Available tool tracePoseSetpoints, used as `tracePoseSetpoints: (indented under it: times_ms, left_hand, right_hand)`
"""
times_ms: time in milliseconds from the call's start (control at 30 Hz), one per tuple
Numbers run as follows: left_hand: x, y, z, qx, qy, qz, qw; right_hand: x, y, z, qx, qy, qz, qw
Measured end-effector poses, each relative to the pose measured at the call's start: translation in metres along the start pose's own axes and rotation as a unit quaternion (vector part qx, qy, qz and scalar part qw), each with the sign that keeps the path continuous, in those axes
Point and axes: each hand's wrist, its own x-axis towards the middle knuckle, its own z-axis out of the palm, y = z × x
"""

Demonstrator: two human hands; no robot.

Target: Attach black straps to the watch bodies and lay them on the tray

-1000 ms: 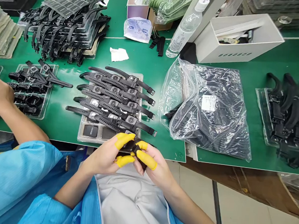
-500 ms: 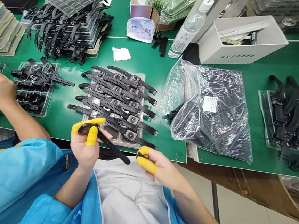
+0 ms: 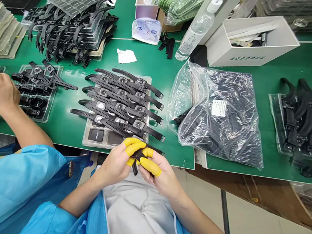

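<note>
My left hand [image 3: 116,162], with yellow finger cots, is closed on a black smartwatch [image 3: 137,153] just off the table's front edge. A black strap end [image 3: 135,169] hangs below the fingers. My right hand [image 3: 164,174], also in yellow finger cots, pinches a small black strap piece [image 3: 142,156] against the watch; the fingers hide most of the joint between them. Right behind my hands lies a clear tray [image 3: 85,140] with rows of black-strapped watches [image 3: 120,107], backs up. A black square piece [image 3: 96,135] sits in its front left compartment.
A co-worker's hand [image 3: 1,90] is at the left, by another watch tray [image 3: 47,113]. Stacked trays [image 3: 70,29] with straps stand behind. To the right lie a plastic bag [image 3: 221,119] of black items, a bottle [image 3: 194,31], a white box [image 3: 251,54] and a strap tray [image 3: 274,123].
My left hand has moved right and turned, bringing the watch to my right hand, so both now meet at it. The tray's front left compartment has come into view.
</note>
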Motion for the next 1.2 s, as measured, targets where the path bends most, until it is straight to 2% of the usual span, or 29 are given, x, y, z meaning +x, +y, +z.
tracePoseSetpoints:
  times_ms: [100, 233, 333, 467, 600, 733, 833, 1033, 1200]
  left_hand:
    - [0.002, 0.002, -0.001, 0.005, 0.002, 0.004, 1.000]
    - [0.005, 0.008, -0.007, 0.005, -0.042, 0.028, 0.999]
    - [0.005, 0.012, -0.012, 0.093, -0.053, 0.035, 0.994]
    - [0.004, 0.017, -0.018, 0.233, -0.061, 0.057, 0.969]
    - [0.006, 0.022, -0.023, 0.258, -0.089, 0.081, 0.959]
    - [0.006, 0.024, -0.023, 0.312, -0.091, 0.079, 0.943]
    - [0.005, 0.023, -0.023, 0.308, -0.103, 0.078, 0.943]
    - [0.002, 0.020, -0.027, 0.199, -0.121, 0.054, 0.971]
    - [0.000, 0.019, -0.028, 0.195, -0.134, 0.050, 0.970]
  right_hand:
    - [0.001, 0.000, 0.002, 0.041, 0.001, 0.002, 0.999]
    - [0.001, -0.004, 0.004, 0.051, 0.008, 0.001, 0.999]
    - [0.001, -0.007, 0.003, 0.033, 0.011, 0.019, 0.999]
    - [0.001, -0.007, 0.002, 0.008, 0.004, 0.029, 1.000]
    - [0.002, -0.005, 0.001, -0.001, -0.009, 0.041, 0.999]
    - [0.002, -0.004, 0.000, -0.010, -0.007, 0.057, 0.998]
    - [0.001, -0.004, 0.000, -0.027, -0.013, 0.062, 0.998]
    - [0.001, -0.006, 0.000, -0.040, -0.024, 0.049, 0.998]
    - [0.001, -0.005, 0.000, -0.020, -0.030, 0.069, 0.997]
